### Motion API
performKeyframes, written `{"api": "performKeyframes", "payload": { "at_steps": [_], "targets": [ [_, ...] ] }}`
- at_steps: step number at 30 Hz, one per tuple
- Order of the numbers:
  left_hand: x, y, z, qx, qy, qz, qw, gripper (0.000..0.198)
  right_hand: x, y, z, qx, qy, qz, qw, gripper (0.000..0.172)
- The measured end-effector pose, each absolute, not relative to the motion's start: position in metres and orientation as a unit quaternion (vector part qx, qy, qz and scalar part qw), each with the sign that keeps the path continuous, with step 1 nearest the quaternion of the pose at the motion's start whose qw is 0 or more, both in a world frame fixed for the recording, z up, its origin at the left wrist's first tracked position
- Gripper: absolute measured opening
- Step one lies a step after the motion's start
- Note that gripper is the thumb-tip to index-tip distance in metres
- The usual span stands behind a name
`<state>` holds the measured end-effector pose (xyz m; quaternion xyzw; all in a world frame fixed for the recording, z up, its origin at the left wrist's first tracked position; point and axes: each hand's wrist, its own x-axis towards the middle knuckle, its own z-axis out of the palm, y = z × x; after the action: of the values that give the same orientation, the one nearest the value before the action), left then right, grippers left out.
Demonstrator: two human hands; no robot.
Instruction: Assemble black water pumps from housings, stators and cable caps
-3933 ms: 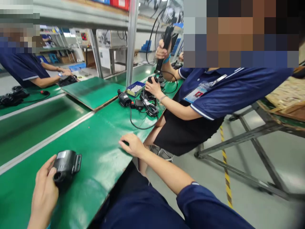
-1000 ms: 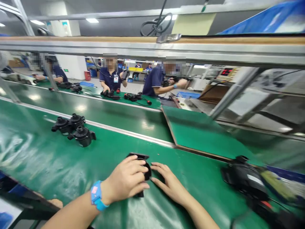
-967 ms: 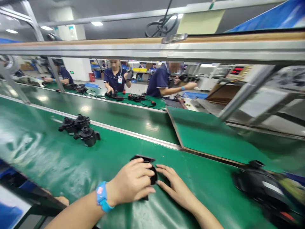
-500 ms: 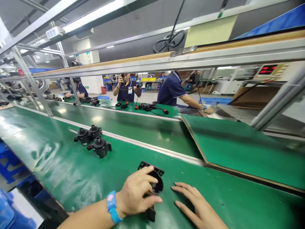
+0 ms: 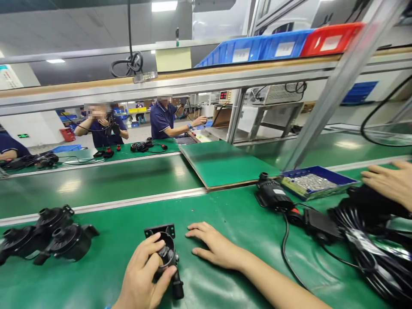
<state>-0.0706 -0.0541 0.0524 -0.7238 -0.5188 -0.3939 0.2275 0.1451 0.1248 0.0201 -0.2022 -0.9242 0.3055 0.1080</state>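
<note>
My left hand (image 5: 141, 270) is closed round a black pump housing (image 5: 169, 245) on the green bench top. The housing has a round open cup facing up, a flat plate with holes at its far side and a pipe stub pointing towards me. Dark parts show inside the cup, partly covered by my fingers. Just right of it, my right hand (image 5: 215, 245) lies low over the bench, fingers stretched out and apart, touching no part. Several black pumps (image 5: 69, 242) stand grouped to the left.
At right lie a black pump (image 5: 273, 193) with its cable, coiled black cables (image 5: 363, 244) and a blue tray (image 5: 341, 180) of small metal pieces. A co-worker's hand (image 5: 389, 184) reaches over the cables. A raised green board (image 5: 225, 161) bridges the channel. Bins (image 5: 283, 45) line the overhead shelf.
The view has swung right, bringing the tray, the cables and a co-worker's hand into sight. My left hand stays on the pump housing; my right hand stays beside it, fingers spread.
</note>
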Motion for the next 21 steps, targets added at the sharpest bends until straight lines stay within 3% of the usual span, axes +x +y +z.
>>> {"api": "performKeyframes", "payload": {
  "at_steps": [10,13,17,21],
  "targets": [
    [-0.081,-0.056,0.043,-0.741,-0.495,-0.378,0.249,0.012,0.146,0.125,0.016,-0.202,-0.923,0.303,0.128,0.044],
    [-0.083,-0.055,0.041,-0.75,-0.484,-0.376,0.249,0.007,0.143,0.124,0.012,-0.194,-0.921,0.299,0.156,0.037],
    [-0.082,-0.054,0.039,-0.761,-0.465,-0.385,0.237,0.008,0.14,0.122,0.011,-0.202,-0.892,0.247,0.319,0.02],
    [-0.08,-0.053,0.041,-0.763,-0.455,-0.404,0.219,0.009,0.137,0.151,0.027,-0.29,-0.83,0.172,0.444,0.02]
  ]
}}
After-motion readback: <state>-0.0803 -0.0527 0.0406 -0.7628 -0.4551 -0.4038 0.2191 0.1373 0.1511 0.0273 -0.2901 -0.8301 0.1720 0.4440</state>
